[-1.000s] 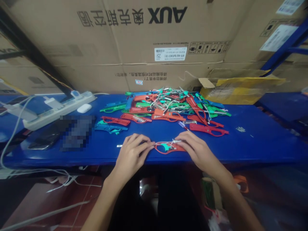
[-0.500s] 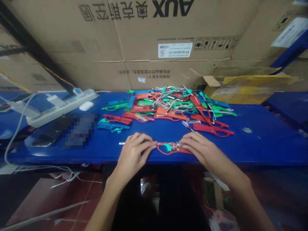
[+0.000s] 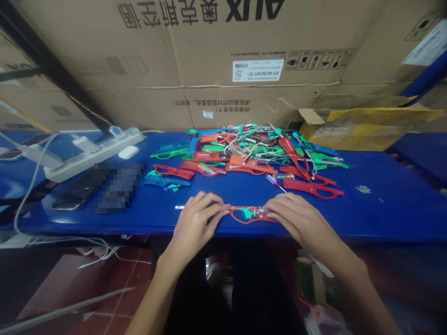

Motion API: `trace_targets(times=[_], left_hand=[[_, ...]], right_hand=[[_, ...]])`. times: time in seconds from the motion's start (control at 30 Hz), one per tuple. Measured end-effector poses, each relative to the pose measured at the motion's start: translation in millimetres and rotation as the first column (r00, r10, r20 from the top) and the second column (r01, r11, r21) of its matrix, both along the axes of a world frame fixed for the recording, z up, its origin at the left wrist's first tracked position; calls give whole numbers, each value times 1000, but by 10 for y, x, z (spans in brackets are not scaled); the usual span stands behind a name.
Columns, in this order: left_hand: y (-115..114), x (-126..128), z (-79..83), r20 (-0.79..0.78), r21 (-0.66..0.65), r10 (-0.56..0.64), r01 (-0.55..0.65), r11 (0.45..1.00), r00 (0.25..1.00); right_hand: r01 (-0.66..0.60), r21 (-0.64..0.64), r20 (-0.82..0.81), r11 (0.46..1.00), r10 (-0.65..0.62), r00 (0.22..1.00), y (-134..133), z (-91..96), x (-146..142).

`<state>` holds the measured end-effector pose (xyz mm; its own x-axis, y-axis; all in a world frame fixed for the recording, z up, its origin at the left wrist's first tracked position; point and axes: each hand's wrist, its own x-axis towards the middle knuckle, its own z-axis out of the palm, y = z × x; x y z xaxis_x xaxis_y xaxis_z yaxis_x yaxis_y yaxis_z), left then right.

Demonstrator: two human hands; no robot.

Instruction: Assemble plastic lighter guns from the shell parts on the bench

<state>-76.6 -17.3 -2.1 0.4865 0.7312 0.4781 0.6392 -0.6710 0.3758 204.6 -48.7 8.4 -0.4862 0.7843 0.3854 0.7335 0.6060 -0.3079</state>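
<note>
At the table's front edge lies a red half-shell of a long-nosed lighter (image 3: 240, 220), its open side up. A green trigger (image 3: 246, 213) and thin white wires (image 3: 257, 211) sit inside it. My left hand (image 3: 200, 216) is closed in a pinch on the shell's left, looped end. My right hand (image 3: 296, 214) has its fingers pressed together over the right part, by the wires; its fingertips partly hide what they grip. A small silver tube (image 3: 179, 207) pokes out beside my left hand. Beyond my right hand lies a screwdriver (image 3: 274, 181) with a purplish handle.
Behind lies a heap of red, green and blue lighter shells (image 3: 244, 149) with wires and metal tubes. On the left are a power strip (image 3: 94, 156), a white earbud case (image 3: 128, 152) and a dark phone (image 3: 75, 193). A torn carton (image 3: 363, 132) stands at back right.
The whole view has shifted slightly, so things appear a little further right. Both hands keep the same hold on the red shell.
</note>
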Motion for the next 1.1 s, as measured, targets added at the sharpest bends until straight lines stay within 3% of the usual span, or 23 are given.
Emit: trace_targets(times=[0.37, 0.8, 0.97, 1.1], left_hand=[[-11, 3, 16, -16, 0, 14, -14, 1000, 1000], [-10, -2, 7, -13, 0, 1, -1, 1000, 1000], [-8, 5, 11, -20, 10, 1, -1, 1000, 1000], [-5, 6, 10, -19, 2, 4, -4, 1000, 1000]], right_hand=[[-17, -64, -56, 998, 14, 998, -4, 34, 26], [-23, 48, -92, 999, 27, 995, -1, -85, 19], [-2, 84, -96, 996, 11, 995, -8, -34, 5], [-39, 29, -59, 999, 41, 997, 45, 39, 22]])
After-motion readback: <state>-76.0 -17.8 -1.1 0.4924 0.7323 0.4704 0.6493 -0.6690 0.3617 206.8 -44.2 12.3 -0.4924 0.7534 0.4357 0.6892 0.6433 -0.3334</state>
